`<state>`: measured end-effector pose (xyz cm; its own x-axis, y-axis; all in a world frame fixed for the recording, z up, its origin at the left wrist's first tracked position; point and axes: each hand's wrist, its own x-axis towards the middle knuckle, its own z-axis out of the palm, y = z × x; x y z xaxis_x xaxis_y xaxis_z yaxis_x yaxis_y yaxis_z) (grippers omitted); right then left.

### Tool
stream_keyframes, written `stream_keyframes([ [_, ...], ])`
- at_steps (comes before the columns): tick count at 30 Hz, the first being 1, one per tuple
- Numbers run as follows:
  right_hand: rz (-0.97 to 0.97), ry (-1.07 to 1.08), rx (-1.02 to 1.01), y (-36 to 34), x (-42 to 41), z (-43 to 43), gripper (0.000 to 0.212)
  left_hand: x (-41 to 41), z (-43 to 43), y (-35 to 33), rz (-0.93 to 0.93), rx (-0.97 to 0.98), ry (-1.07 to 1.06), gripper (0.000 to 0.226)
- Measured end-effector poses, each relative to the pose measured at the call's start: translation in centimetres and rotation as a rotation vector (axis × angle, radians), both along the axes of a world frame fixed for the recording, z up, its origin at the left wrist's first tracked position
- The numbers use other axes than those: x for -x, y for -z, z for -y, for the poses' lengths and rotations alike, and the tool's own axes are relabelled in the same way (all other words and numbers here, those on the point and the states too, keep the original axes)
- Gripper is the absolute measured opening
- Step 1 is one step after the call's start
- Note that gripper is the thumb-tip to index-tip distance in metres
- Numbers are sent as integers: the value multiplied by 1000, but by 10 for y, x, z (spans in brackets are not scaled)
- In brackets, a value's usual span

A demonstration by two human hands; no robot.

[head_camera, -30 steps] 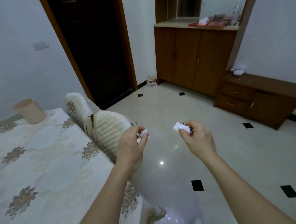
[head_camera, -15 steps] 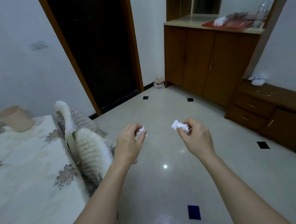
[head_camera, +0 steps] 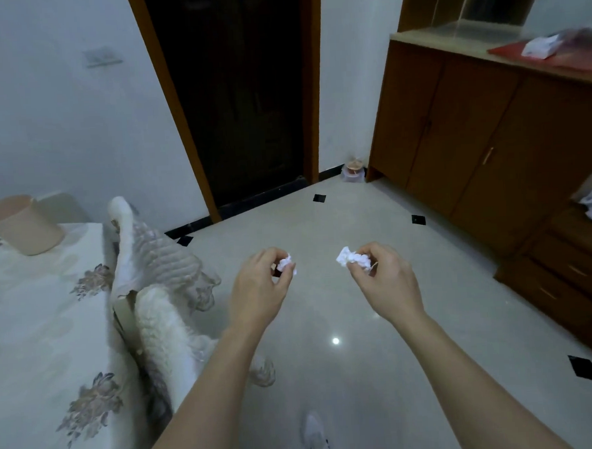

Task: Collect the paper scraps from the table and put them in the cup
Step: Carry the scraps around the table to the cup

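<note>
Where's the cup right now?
The cup stands at the far left of the head view, on the table's far end by the wall, well away from both hands.

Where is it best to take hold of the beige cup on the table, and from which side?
Grip the cup around its outer wall from the right, its side nearest the hands. It stands upright, tapering toward the base, mouth open upward.

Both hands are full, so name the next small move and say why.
Probably turn left and carry both hands toward the cup. The left hand and right hand each pinch a crumpled paper scrap over the floor, while the cup stands far off on the table.
</note>
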<state>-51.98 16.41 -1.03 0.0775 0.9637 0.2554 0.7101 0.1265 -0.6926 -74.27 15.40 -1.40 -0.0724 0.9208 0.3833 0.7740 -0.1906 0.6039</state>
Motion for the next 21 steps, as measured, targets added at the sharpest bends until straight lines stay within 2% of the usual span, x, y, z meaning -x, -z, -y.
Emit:
stream_keyframes([
  [9, -18, -82, 18, -6, 48, -185, 10, 45, -167, -6, -9, 19, -95, 7],
  [16, -47, -174, 46, 5, 91, -281, 9, 78, -246, -10, -24, 43, -167, 4],
  [21, -42, -254, 39, 10, 125, -356, 18, 107, -302, -4, -24, 70, -258, 9],
])
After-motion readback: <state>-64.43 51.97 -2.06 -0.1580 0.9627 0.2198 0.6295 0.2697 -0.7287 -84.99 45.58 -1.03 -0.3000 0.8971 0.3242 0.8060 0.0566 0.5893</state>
